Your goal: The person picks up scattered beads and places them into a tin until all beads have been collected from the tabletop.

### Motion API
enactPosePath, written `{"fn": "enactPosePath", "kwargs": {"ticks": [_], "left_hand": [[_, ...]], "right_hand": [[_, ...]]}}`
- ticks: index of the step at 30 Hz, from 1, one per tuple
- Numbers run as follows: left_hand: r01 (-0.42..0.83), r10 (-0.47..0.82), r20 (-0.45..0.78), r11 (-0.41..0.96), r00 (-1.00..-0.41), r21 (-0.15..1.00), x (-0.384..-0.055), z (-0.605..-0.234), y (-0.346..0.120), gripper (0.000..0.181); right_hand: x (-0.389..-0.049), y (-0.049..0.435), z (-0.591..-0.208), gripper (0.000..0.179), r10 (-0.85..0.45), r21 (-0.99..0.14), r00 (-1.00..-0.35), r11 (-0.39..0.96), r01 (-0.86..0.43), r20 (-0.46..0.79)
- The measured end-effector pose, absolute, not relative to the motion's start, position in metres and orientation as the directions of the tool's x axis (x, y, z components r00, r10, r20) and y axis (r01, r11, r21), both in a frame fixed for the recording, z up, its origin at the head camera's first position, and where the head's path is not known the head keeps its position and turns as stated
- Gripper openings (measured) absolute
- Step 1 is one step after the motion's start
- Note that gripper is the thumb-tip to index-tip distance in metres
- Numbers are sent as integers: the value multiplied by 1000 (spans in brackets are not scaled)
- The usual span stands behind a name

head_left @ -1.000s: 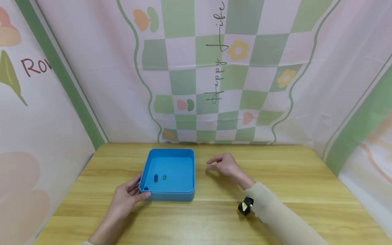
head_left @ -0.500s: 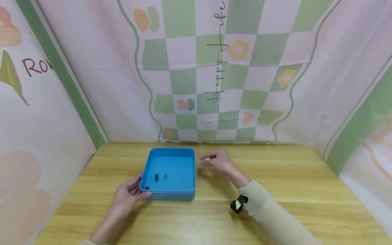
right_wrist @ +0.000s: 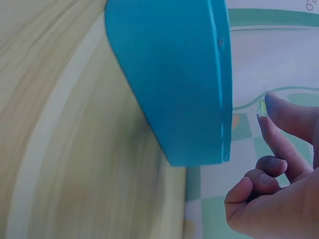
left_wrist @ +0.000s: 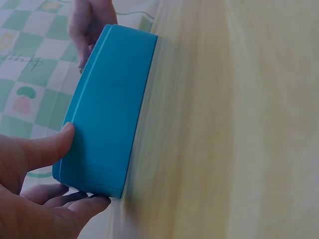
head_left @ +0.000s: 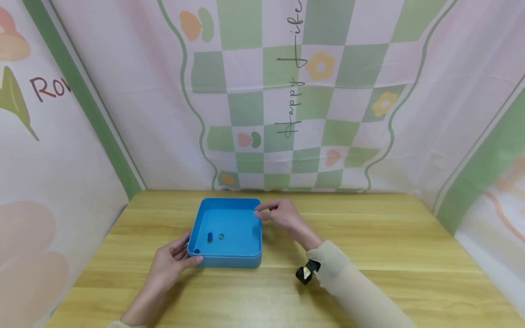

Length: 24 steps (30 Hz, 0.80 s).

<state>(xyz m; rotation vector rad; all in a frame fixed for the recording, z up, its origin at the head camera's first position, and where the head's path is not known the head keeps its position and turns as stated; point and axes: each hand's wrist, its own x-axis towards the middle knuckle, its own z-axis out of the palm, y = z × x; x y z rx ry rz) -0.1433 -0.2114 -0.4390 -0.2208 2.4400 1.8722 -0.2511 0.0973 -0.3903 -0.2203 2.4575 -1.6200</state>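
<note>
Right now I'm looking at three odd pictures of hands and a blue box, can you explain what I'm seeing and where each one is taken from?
A person works bare-handed, wearing three cameras. The wide picture is from the head, looking down at a wooden table. The other two come from each wrist, so everything looks tilted and close. On the table stands a blue tray with a few small beads inside. The left hand grips the tray's near left corner. The right hand hovers at its far right rim, pinching a tiny clear bead between thumb and finger.
</note>
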Motion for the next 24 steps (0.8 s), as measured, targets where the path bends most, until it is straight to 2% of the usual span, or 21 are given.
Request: {"fn": "enactPosePath", "kwargs": {"ticks": [24], "left_hand": [[-160, -92, -142, 240, -986, 958, -142, -437, -210, 82]], "right_hand": [[-253, 64, -385, 16, -282, -910, -959, 401, -108, -11]]}}
